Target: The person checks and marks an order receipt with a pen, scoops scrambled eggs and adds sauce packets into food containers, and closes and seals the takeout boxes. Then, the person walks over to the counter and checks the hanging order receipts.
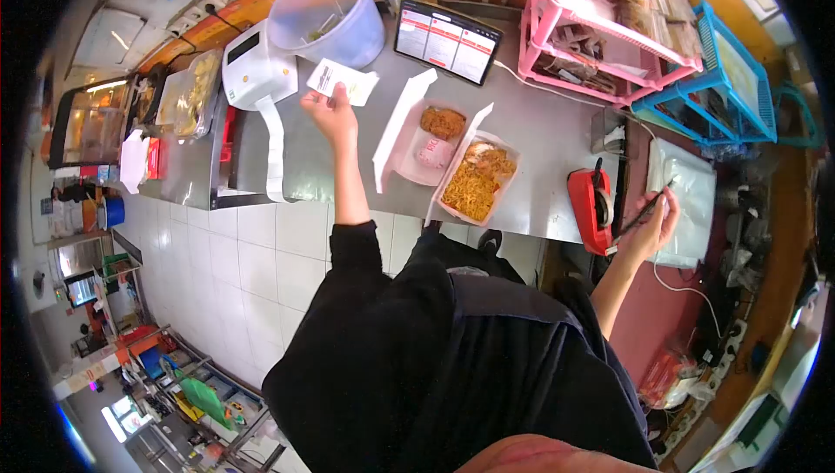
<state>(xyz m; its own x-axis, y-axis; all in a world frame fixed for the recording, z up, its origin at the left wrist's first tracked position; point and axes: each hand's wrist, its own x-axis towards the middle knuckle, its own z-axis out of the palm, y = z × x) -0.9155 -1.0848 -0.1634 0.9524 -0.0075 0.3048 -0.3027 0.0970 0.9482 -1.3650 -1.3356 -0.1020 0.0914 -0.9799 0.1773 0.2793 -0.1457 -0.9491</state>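
My left hand (332,114) pinches the lower edge of a white printed paper slip (358,90) above the steel counter. Out to the right, my right hand (658,222) is closed around a thin dark pen (641,214), close beside a red tape dispenser (589,210). Between my hands stand two open paper food boxes. One box (410,129) holds a brown fried piece (443,123) and a round bundle in printed wrapping (434,154). In the nearer box (515,167) lie yellow noodles or rice (470,194) with fried pieces on top.
A white label printer (257,68) with a long paper strip (274,147) stands at the left, beside a translucent bucket (323,16). Behind the boxes leans a tablet (446,40). Pink (539,29) and blue (726,94) racks rise at the back right. Plastic bags (683,186) lie at the right.
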